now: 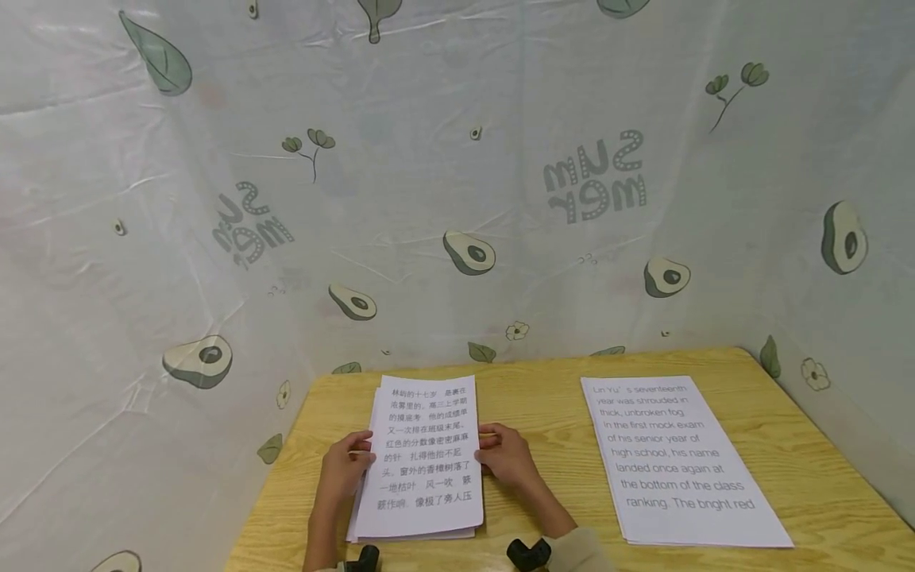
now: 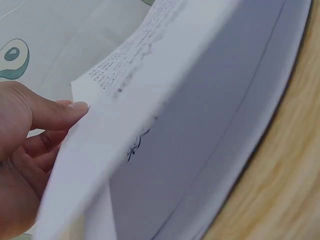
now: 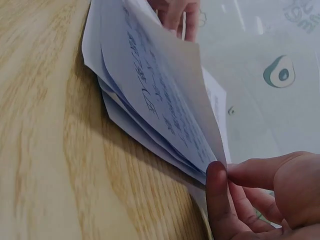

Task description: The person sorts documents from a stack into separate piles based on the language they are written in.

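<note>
A stack of white paper sheets printed with large Chinese characters [image 1: 427,469] is between my two hands. At its left edge, my left hand [image 1: 343,473] pinches the paper between thumb and fingers; the left wrist view shows a bent sheet [image 2: 100,145] in that grip, partly lifted above the others. My right hand [image 1: 511,459] pinches the right edge, with thumb and forefinger meeting at the corner of the sheets [image 3: 165,115] in the right wrist view. Lower sheets stick out slightly at the left and bottom. How many sheets each hand grips is hidden.
To the right on the wooden table [image 1: 543,492] lies a second stack of sheets with English text [image 1: 672,461]. A pale plastic curtain [image 1: 400,183] printed with avocados and leaves hangs behind the table and along its sides.
</note>
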`<state>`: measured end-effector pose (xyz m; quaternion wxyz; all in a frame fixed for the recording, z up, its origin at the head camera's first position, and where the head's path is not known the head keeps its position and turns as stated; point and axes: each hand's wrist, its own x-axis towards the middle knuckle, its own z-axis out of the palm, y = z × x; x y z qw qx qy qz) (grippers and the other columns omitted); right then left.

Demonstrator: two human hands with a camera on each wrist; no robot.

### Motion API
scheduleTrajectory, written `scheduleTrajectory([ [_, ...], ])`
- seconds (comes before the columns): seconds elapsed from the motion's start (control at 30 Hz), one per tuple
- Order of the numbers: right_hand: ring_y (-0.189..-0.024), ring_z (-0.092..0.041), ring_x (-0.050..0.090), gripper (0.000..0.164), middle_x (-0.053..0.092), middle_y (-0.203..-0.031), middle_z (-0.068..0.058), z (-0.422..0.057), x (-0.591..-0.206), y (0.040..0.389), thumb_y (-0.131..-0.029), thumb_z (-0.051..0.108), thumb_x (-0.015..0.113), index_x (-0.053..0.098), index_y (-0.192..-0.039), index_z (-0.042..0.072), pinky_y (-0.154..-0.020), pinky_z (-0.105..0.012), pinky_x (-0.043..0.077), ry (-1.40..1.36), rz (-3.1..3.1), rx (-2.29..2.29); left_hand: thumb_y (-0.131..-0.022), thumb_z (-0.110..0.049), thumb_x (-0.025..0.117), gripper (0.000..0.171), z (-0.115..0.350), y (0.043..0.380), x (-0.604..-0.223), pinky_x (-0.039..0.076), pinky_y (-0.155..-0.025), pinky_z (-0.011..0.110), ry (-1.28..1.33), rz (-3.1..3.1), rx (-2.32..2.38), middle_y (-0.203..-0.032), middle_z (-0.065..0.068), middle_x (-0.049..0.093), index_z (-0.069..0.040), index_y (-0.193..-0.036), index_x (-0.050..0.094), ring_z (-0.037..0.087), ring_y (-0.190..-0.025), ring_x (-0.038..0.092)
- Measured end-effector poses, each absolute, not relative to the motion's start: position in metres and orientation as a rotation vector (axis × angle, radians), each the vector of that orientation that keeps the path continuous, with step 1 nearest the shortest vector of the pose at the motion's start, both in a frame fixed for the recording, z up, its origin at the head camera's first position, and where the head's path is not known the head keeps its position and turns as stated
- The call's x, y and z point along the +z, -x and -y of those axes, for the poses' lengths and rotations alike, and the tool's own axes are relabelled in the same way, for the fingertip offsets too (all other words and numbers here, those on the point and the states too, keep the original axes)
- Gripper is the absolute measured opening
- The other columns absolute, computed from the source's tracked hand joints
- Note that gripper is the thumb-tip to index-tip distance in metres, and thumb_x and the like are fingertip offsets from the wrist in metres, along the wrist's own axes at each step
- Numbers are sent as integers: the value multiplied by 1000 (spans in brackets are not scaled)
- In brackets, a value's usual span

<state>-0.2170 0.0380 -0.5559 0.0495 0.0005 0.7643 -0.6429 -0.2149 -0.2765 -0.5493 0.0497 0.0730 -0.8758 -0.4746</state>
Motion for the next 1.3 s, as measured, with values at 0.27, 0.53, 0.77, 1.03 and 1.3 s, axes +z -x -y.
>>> scheduleTrajectory([
  [0.27, -82, -18, 69, 47, 71, -107, -20, -27, -556, 214, -88, -5, 74, 66, -135, -7, -65, -33, 63, -21, -2350, -1948, -97, 2, 69, 39, 284, 217, -555, 56, -74, 28, -207, 2657, -1396, -113, 19, 74, 2, -136, 69, 26, -95, 70],
  [0.53, -79, -16, 68, 46, 70, -104, -17, -30, -556, 208, -90, -4, 73, 65, -135, -8, -64, -32, 62, -23, -2378, -1923, -97, 3, 71, 38, 283, 217, -562, 56, -73, 26, -174, 2663, -1430, -112, 18, 74, 2, -135, 70, 24, -93, 69],
  [0.77, -76, -14, 68, 44, 69, -101, -15, -33, -557, 209, -90, -4, 73, 66, -133, -10, -60, -29, 61, 3, -2433, -1910, -97, 4, 69, 38, 278, 220, -562, 56, -74, 26, -163, 2663, -1436, -113, 18, 74, 3, -135, 70, 24, -94, 69],
  [1.03, -85, -16, 71, 41, 72, -101, -11, -42, -551, 206, -92, 6, 74, 69, -131, -8, -69, -29, 59, 95, -2610, -1718, -101, -1, 68, 36, 276, 216, -558, 58, -71, 28, -201, 2658, -1443, -116, 20, 73, 3, -137, 69, 25, -97, 72],
  [1.3, -97, -26, 75, 36, 74, -106, -10, -75, -553, 198, -95, 9, 76, 71, -128, -5, -87, -44, 62, 133, -2647, -1696, -104, -12, 70, 37, 271, 207, -545, 57, -69, 28, -218, 2659, -1399, -118, 18, 73, 1, -138, 68, 24, -96, 72],
])
